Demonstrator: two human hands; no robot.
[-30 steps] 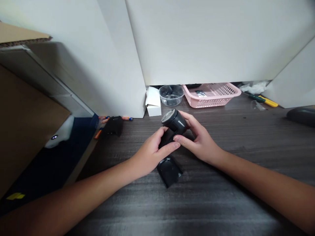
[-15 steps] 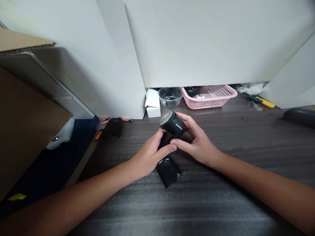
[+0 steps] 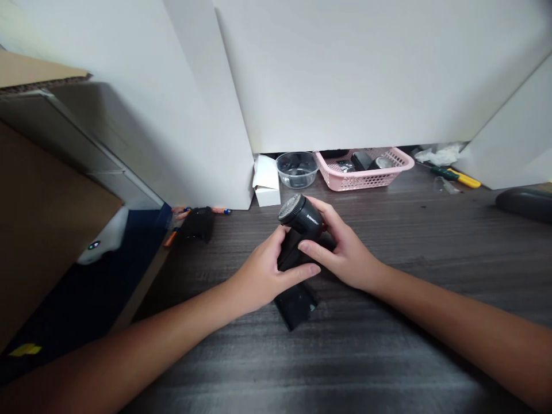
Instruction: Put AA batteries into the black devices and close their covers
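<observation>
Both hands are on a black fabric shaver (image 3: 305, 218) with a round silver mesh head, tilted up toward the left, white lettering on its side. My left hand (image 3: 278, 267) wraps around the handle from the left, its thumb lying across the front. My right hand (image 3: 334, 244) grips the neck and head from the right, thumb in front and fingers behind. Directly below the hands lies a black plastic piece (image 3: 295, 307), partly covered by my left hand. Much of the shaver's handle is hidden.
Beyond the hands stand a white box (image 3: 267, 181), a clear round bowl (image 3: 297, 171) and a pink basket (image 3: 362, 181) holding dark items. A yellow-handled tool (image 3: 466, 178) lies right. A black object (image 3: 198, 224) and orange batteries (image 3: 221, 211) lie left, near a cardboard box (image 3: 43, 230).
My left thumb has slid right and down across the handle. A dark block and a round silver-faced object now show in the pink basket. The view has shifted slightly.
</observation>
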